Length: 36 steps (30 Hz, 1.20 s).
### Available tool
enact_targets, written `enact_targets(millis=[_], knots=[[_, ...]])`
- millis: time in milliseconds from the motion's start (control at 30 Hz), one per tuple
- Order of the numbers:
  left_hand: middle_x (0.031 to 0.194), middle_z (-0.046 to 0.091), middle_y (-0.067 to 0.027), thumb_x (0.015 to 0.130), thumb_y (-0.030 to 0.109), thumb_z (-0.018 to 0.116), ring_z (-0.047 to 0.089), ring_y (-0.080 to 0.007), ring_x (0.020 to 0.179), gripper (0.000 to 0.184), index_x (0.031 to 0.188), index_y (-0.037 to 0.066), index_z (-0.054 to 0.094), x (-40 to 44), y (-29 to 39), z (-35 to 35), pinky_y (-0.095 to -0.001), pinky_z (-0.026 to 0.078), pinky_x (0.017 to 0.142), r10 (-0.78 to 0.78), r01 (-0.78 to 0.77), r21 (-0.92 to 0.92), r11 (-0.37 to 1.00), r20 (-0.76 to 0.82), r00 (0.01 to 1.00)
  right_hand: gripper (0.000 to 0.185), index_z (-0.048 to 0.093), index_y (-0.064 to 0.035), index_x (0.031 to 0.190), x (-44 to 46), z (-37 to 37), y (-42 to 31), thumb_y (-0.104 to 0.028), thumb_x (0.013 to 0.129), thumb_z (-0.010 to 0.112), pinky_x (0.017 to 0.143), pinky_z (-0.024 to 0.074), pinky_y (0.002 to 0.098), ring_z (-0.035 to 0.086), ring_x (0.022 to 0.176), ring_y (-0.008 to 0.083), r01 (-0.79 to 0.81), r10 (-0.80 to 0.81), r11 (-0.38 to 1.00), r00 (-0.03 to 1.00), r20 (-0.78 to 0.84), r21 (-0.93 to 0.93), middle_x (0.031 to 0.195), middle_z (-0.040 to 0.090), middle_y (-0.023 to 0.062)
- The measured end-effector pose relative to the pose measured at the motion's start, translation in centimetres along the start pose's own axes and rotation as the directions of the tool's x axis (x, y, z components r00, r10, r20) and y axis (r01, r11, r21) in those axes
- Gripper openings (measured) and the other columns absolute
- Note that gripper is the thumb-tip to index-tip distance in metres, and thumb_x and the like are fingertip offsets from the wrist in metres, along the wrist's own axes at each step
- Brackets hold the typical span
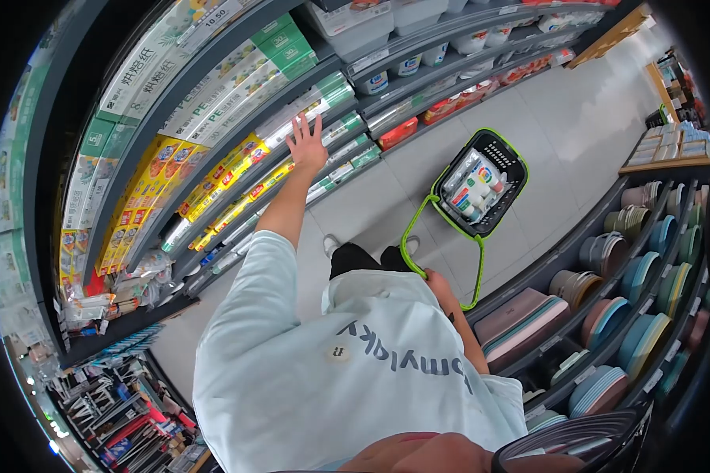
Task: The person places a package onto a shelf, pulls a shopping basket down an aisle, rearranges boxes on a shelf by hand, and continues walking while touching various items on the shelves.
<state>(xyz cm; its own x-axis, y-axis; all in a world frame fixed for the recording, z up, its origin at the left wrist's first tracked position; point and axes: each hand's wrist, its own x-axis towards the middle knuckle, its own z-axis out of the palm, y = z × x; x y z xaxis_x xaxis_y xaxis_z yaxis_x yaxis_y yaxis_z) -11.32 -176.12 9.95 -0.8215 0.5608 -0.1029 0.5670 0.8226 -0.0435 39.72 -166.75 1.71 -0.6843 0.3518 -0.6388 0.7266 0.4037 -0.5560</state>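
Note:
My left hand [307, 147] reaches out to the shelves on the left, fingers spread. It is in front of long boxes of wrap with white, green and yellow ends [315, 101]; whether the fingertips touch them I cannot tell. Low at my right side, my right hand [440, 285] is closed round the bright green handle [407, 240] of a shopping basket [515, 175]. The basket is black with a green rim. Inside it lies a white package [472, 188] with coloured printing and what look like white bottles.
Shelves of boxed baking paper [146, 67] and yellow boxes [154, 189] curve along the left. On the right, a rack [599, 359] holds stacked bowls and plates [643, 276]. Tiled floor [564, 118] runs between them. Packaged utensils [126, 418] hang at lower left.

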Motion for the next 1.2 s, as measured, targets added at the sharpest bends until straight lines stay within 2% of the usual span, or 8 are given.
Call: enact_targets(millis=[233, 400, 500, 733, 967, 1033, 1133, 1200], knots=[[0.168, -0.005, -0.0137, 0.085, 0.025, 0.066, 0.004, -0.0385, 0.154, 0.091, 0.160, 0.030, 0.015, 0.1, 1.2, 0.0, -0.0628, 0.017, 0.117, -0.108, 0.109, -0.053, 0.993, 0.029, 0.994, 0.037, 0.065, -0.0046, 0.109, -2.1, -4.4, 1.8, -0.035, 0.088, 0.059, 0.082, 0.0497, 0.0507, 0.063, 0.099, 0.0457, 0.060, -0.070, 0.990, 0.995, 0.075, 0.124, 0.102, 0.068, 0.0259], [0.166, 0.008, -0.0155, 0.082, 0.024, 0.070, 0.012, -0.0384, 0.152, 0.087, 0.156, 0.016, 0.024, 0.8, 2.6, 1.5, -0.0632, 0.021, 0.115, -0.164, 0.154, -0.166, 0.974, -0.049, 0.985, 0.038, 0.064, -0.0043, 0.111, -1.6, -4.1, 4.5, -0.034, 0.089, 0.058, 0.086, 0.0490, 0.0496, 0.062, 0.103, 0.0455, 0.066, -0.077, 0.992, 0.992, 0.099, 0.111, 0.104, 0.068, 0.0266], [0.163, 0.016, -0.0159, 0.080, 0.023, 0.071, 0.015, -0.0377, 0.151, 0.082, 0.150, 0.010, 0.030, 0.4, 3.4, 1.3, -0.0633, 0.024, 0.113, -0.091, 0.087, -0.123, 0.989, -0.028, 0.995, 0.038, 0.064, -0.0043, 0.113, -1.5, -3.7, 5.8, -0.033, 0.089, 0.058, 0.087, 0.0492, 0.0484, 0.062, 0.105, 0.0451, 0.061, -0.071, 0.993, 0.992, 0.100, 0.097, 0.106, 0.068, 0.0260], [0.162, 0.019, -0.0157, 0.079, 0.023, 0.072, 0.015, -0.0374, 0.150, 0.078, 0.146, 0.010, 0.034, 0.1, 2.8, 1.7, -0.0647, 0.026, 0.111, -0.076, 0.075, -0.022, 0.997, -0.039, 0.996, 0.037, 0.064, -0.0024, 0.113, -2.2, -4.5, 5.5, -0.031, 0.090, 0.057, 0.089, 0.0494, 0.0471, 0.062, 0.107, 0.0443, 0.080, -0.097, 0.984, 0.990, 0.102, 0.156, 0.108, 0.068, 0.0269], [0.161, 0.020, -0.0181, 0.080, 0.024, 0.072, 0.016, -0.0373, 0.151, 0.080, 0.148, 0.008, 0.034, -0.5, 4.9, -0.6, -0.0648, 0.023, 0.113, -0.126, 0.123, -0.066, 0.990, -0.043, 0.991, 0.036, 0.063, -0.0026, 0.111, -1.8, -5.5, 4.3, -0.032, 0.090, 0.056, 0.087, 0.0496, 0.0490, 0.062, 0.105, 0.0454, 0.089, -0.098, 0.992, 0.990, 0.097, 0.094, 0.106, 0.068, 0.0273], [0.160, 0.021, -0.0204, 0.080, 0.023, 0.072, 0.018, -0.0386, 0.150, 0.077, 0.147, 0.007, 0.037, -0.3, 7.6, -2.7, -0.0623, 0.022, 0.114, 0.052, -0.102, -0.168, 0.981, -0.277, 0.959, 0.038, 0.063, -0.0030, 0.111, -1.0, -5.5, 4.0, -0.034, 0.090, 0.056, 0.087, 0.0497, 0.0502, 0.062, 0.104, 0.0459, 0.090, -0.095, 0.995, 0.991, 0.095, 0.052, 0.105, 0.068, 0.0271], [0.160, 0.021, -0.0217, 0.080, 0.021, 0.071, 0.019, -0.0394, 0.149, 0.074, 0.146, 0.007, 0.040, 1.4, 12.0, -8.2, -0.0597, 0.022, 0.115, 0.179, -0.290, -0.191, 0.938, -0.449, 0.875, 0.038, 0.062, -0.0032, 0.109, -0.2, -5.9, 3.7, -0.036, 0.089, 0.056, 0.086, 0.0496, 0.0509, 0.062, 0.104, 0.0459, 0.098, -0.105, 0.991, 0.991, 0.077, 0.094, 0.104, 0.068, 0.0271], [0.160, 0.020, -0.0232, 0.081, 0.021, 0.071, 0.019, -0.0399, 0.150, 0.072, 0.144, 0.005, 0.039, 3.4, 14.0, -11.5, -0.0594, 0.022, 0.116, 0.208, -0.323, -0.172, 0.931, -0.476, 0.854, 0.039, 0.061, -0.0020, 0.113, 0.0, -7.3, 2.7, -0.034, 0.091, 0.055, 0.090, 0.0489, 0.0489, 0.061, 0.108, 0.0458, 0.068, -0.077, 0.995, 0.989, 0.130, 0.070, 0.109, 0.067, 0.0275]])
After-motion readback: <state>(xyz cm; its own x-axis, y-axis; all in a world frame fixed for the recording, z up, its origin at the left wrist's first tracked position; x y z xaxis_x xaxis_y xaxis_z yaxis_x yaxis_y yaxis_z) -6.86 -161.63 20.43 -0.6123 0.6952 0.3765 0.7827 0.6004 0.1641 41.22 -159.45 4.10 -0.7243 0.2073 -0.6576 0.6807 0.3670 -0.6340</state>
